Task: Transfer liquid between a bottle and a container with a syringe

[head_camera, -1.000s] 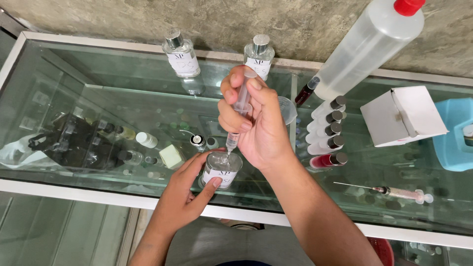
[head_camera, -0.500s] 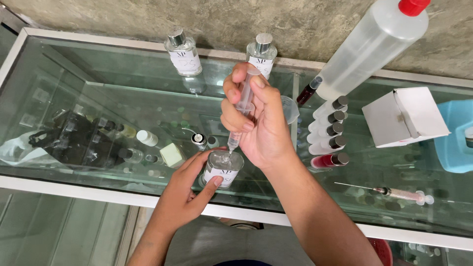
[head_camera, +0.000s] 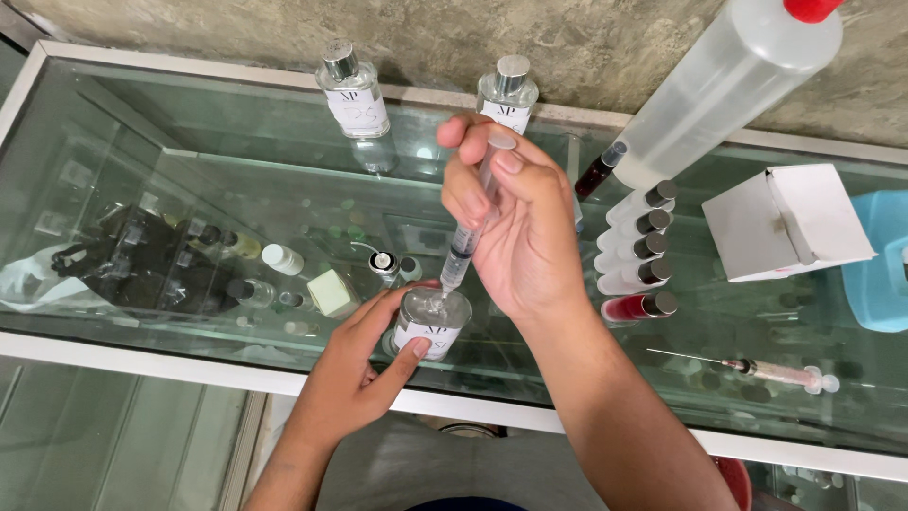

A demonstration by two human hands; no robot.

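My right hand (head_camera: 518, 220) grips a clear syringe (head_camera: 465, 248) held nearly upright, thumb on the plunger top, its tip down in the mouth of a small clear labelled bottle (head_camera: 431, 323). My left hand (head_camera: 362, 367) holds that bottle steady on the glass counter top (head_camera: 142, 123), fingers wrapped round its left and front side. The black plunger seal sits low in the barrel.
Two labelled glass bottles with silver caps (head_camera: 353, 93) (head_camera: 506, 93) stand at the back. A large plastic squeeze bottle with a red cap (head_camera: 728, 85), a row of small vials (head_camera: 638, 251), a white box (head_camera: 785, 222), a second syringe (head_camera: 771, 371) and a blue container (head_camera: 880, 260) lie right.
The view has shifted slightly. My right thumb has pressed the plunger a little lower. Both hands stay at the small bottle.
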